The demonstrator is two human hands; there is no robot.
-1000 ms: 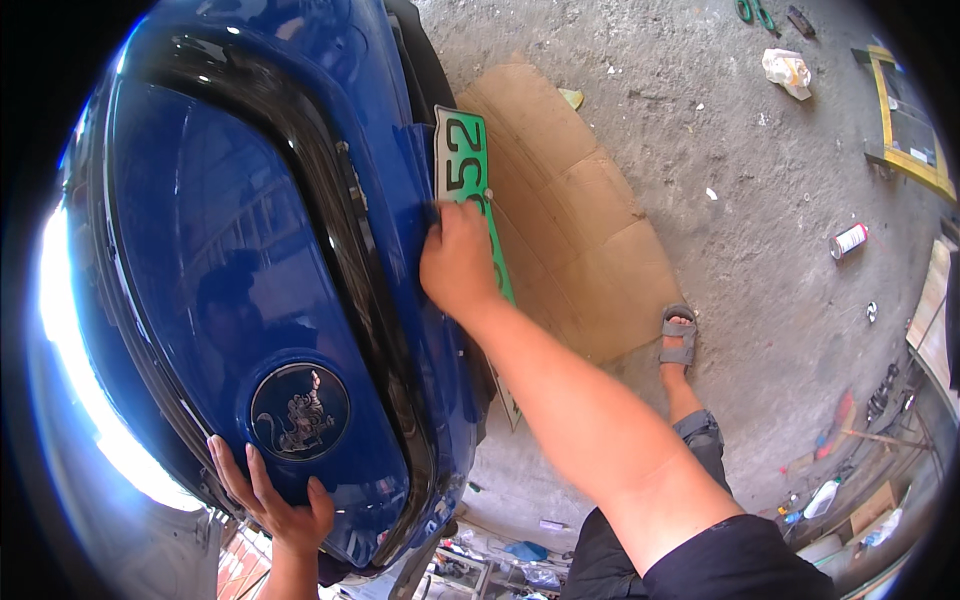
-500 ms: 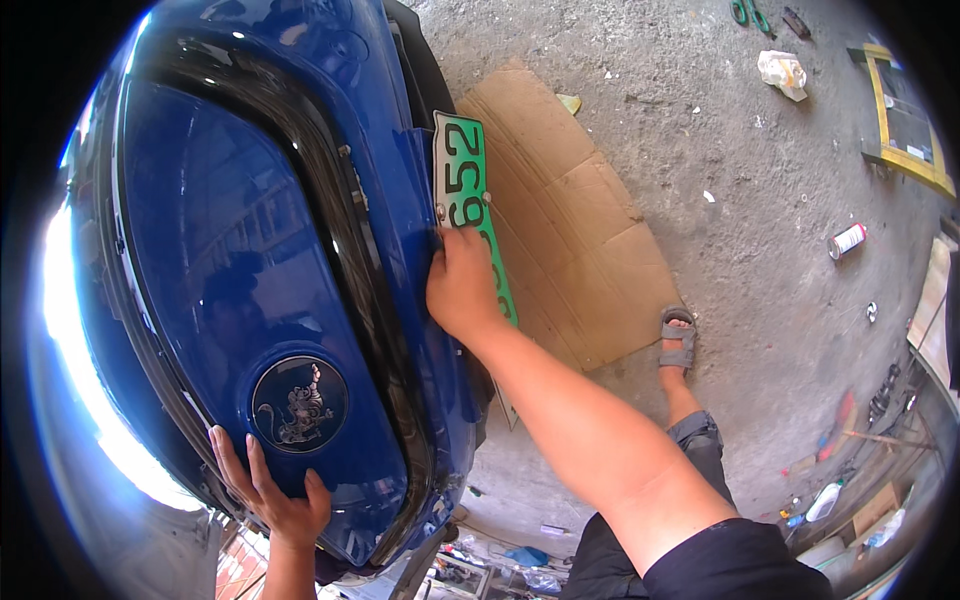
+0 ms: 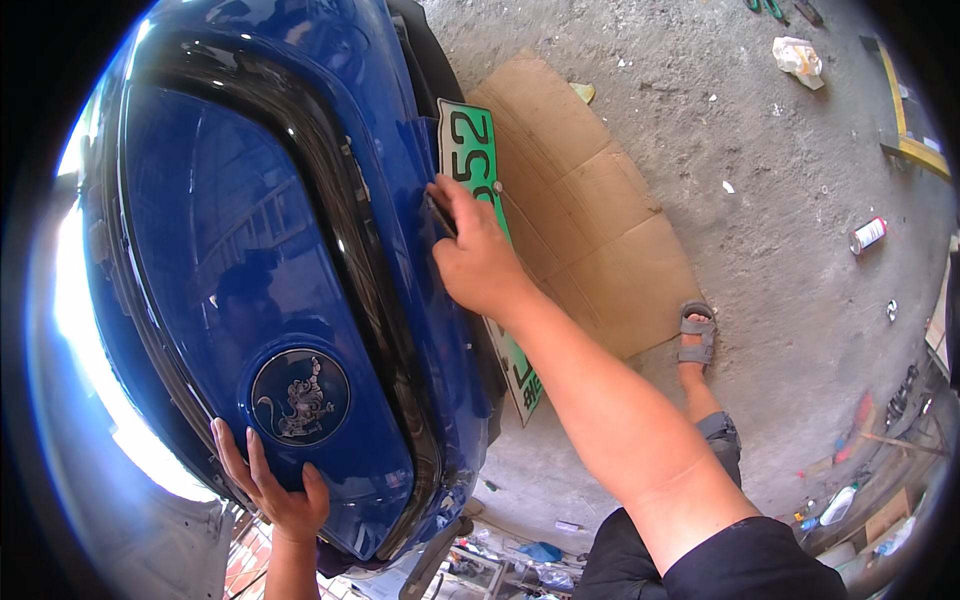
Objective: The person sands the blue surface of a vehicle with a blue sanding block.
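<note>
A glossy blue car body panel with a round dark emblem fills the left side. My left hand lies on the panel just below the emblem, fingers spread and open. Along the bumper's outer edge sits a green-and-white licence plate, its middle covered by my right hand. That hand is closed at the plate's inner edge, with its fingers bent against the bumper. Anything small between thumb and fingers is hidden. A bolt head shows on the plate's outer side.
Flattened cardboard lies on the concrete floor beyond the plate, with my sandalled foot at its edge. Farther right are a spray can, crumpled white packaging and a yellow frame. Tools and bottles clutter the lower right.
My right hand's fingers have shifted from a tight pinch to reaching farther along the plate's inner edge. More of the plate's lower end shows. My left hand stays put; the view has shifted slightly.
</note>
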